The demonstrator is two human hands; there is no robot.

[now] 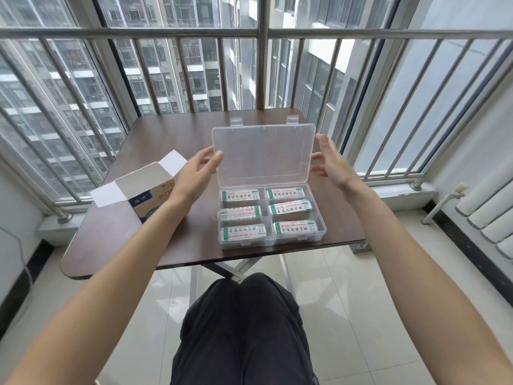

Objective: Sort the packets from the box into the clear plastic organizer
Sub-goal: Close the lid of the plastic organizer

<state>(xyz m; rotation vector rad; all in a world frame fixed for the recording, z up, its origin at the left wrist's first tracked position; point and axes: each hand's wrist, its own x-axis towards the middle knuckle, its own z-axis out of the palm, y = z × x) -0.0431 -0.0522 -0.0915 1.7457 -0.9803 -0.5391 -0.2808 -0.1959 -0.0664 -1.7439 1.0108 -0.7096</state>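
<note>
Bench [138,218]: dark brown wood-look top with rounded corners, smooth and a little shiny, on crossed metal legs, standing against a railing of grey metal bars.
Organizer [319,227]: clear hard plastic, rectangular, on the near right part of the bench; its long axis runs away from the person, with six compartments in two columns of three.
Lid [263,154]: same clear plastic, flat with rounded corners, hinged at the far side and standing up almost upright; two small clasps stick out on its top edge.
Box [144,197]: thin cardboard, white inside, blue and white print outside, on the bench left of the organizer; it lies tilted with its open flaps toward the left and far side.
Packets [243,232]: long flat white wrappers with green edges and dark print, one small stack in each compartment; every long axis runs left to right, across the organizer.
Left hand [194,173]: fingers straight and relaxed, holding nothing, fingertips at the left edge of the lid; real contact I cannot tell.
Right hand [331,162]: fingers spread wide, holding nothing, just beside the right edge of the lid.
</note>
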